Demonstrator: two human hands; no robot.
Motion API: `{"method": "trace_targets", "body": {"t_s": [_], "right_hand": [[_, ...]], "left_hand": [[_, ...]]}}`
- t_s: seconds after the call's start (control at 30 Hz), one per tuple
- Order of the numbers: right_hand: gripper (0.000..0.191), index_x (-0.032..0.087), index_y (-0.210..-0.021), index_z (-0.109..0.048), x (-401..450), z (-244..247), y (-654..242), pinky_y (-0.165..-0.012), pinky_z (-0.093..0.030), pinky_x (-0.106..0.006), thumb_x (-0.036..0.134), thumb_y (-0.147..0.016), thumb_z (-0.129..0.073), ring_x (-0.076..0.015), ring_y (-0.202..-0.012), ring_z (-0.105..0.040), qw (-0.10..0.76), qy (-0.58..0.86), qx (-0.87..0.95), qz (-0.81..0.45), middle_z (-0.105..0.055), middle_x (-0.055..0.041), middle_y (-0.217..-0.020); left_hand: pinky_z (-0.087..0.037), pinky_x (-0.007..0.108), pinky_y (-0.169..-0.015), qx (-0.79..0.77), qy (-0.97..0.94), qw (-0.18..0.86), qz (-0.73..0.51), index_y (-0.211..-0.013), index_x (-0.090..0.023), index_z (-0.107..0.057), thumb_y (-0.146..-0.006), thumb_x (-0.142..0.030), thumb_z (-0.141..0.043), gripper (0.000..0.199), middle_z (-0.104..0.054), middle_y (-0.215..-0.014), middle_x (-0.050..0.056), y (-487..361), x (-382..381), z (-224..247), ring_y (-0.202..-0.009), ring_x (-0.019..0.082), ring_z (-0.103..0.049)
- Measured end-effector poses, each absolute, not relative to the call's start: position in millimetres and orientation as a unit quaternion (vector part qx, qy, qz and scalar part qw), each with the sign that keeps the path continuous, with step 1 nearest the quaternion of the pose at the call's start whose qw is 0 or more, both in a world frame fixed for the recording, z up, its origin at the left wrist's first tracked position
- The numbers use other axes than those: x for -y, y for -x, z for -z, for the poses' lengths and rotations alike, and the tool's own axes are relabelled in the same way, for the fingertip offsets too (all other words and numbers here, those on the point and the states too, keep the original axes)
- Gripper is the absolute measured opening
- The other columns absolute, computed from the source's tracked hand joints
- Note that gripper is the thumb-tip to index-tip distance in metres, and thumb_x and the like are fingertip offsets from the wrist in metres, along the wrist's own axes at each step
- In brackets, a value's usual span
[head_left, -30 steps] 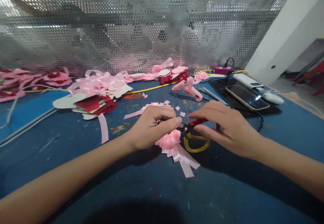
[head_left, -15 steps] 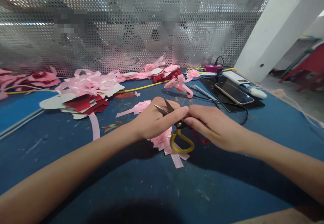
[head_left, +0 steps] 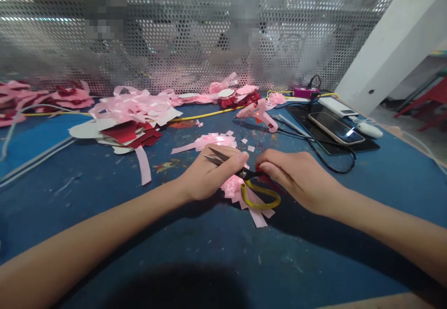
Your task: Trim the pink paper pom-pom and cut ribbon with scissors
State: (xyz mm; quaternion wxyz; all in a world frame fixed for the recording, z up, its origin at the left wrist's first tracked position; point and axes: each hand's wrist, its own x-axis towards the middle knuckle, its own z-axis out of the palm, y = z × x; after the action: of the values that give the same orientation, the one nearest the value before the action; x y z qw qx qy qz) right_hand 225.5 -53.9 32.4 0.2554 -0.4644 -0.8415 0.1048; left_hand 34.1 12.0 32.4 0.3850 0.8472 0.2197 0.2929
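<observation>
L hand (head_left: pixel 206 176) & R hand (head_left: pixel 296 178) grip scissors (head_left: pixel 244 178) over pink bow (head_left: pixel 234 187)

Craft workshop: blue worktable (head_left: pixel 104 234), perforated metal screen (head_left: pixel 174 34), glue gun (head_left: pixel 260 112), pink ribbon scraps (head_left: pixel 136 106).

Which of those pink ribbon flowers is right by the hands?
The pink flower with ribbon tails, lying under the scissors between both hands. The other flowers lie far back along the mesh screen.
</observation>
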Motion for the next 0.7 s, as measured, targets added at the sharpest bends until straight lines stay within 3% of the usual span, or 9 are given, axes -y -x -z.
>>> {"method": "trace_targets", "body": {"t_s": [0.17,0.3,0.37,0.43,0.53,0.7], "right_hand": [[0.026,0.020,-0.085,-0.055,56,-31,-229,-0.050,-0.037,-0.017,0.031,-0.096,-0.034,-0.0080,-0.052,-0.052,0.270,0.463,0.833,-0.137,-0.060,0.0030,-0.066],[0.026,0.021,-0.087,-0.055,56,-30,-231,-0.049,-0.036,-0.017,0.032,-0.096,-0.034,-0.0077,-0.049,-0.051,0.279,0.445,0.837,-0.154,-0.059,0.0039,-0.062],[0.026,0.021,-0.087,-0.056,56,-29,-232,-0.049,-0.037,-0.017,0.031,-0.096,-0.034,-0.0077,-0.050,-0.052,0.281,0.449,0.835,-0.151,-0.060,0.0039,-0.063],[0.027,0.021,-0.087,-0.056,58,-27,-234,-0.052,-0.040,-0.017,0.031,-0.096,-0.033,-0.0082,-0.055,-0.056,0.288,0.455,0.831,-0.144,-0.063,0.0027,-0.070],[0.029,0.022,-0.086,-0.057,61,-23,-238,-0.056,-0.042,-0.018,0.032,-0.096,-0.032,-0.0095,-0.062,-0.059,0.306,0.465,0.819,-0.142,-0.066,0.0011,-0.077],[0.032,0.022,-0.081,-0.058,59,-18,-241,-0.057,-0.043,-0.021,0.038,-0.095,-0.034,-0.0121,-0.061,-0.060,0.351,0.519,0.749,-0.213,-0.065,0.0006,-0.068]], "left_hand": [[-0.021,0.025,-0.045,-0.205,-0.834,0.431,-0.276,-0.048,-0.017,-0.040,-0.073,-0.058,-0.058,0.051,-0.032,-0.048,-0.004,-36,-21,-39,-0.047,0.009,-0.027],[-0.032,0.022,-0.049,-0.161,-0.848,0.463,-0.201,-0.066,-0.016,-0.055,-0.058,-0.047,-0.076,0.038,-0.050,-0.061,-0.002,-35,-27,-41,-0.056,0.010,-0.042],[-0.039,0.023,-0.057,-0.128,-0.857,0.472,-0.162,-0.079,-0.016,-0.060,-0.051,-0.040,-0.082,0.043,-0.058,-0.074,0.001,-33,-27,-38,-0.065,0.013,-0.050],[-0.042,0.023,-0.059,-0.122,-0.857,0.476,-0.157,-0.084,-0.016,-0.061,-0.048,-0.039,-0.083,0.048,-0.059,-0.078,0.001,-30,-27,-34,-0.068,0.014,-0.051],[-0.038,0.020,-0.050,-0.157,-0.844,0.488,-0.157,-0.078,-0.015,-0.059,-0.042,-0.043,-0.084,0.052,-0.053,-0.068,-0.002,-26,-26,-29,-0.057,0.009,-0.045],[-0.029,0.020,-0.045,-0.196,-0.822,0.528,-0.090,-0.076,-0.017,-0.050,-0.030,-0.044,-0.087,0.066,-0.049,-0.061,-0.006,-22,-20,-34,-0.051,0.007,-0.038]]}}
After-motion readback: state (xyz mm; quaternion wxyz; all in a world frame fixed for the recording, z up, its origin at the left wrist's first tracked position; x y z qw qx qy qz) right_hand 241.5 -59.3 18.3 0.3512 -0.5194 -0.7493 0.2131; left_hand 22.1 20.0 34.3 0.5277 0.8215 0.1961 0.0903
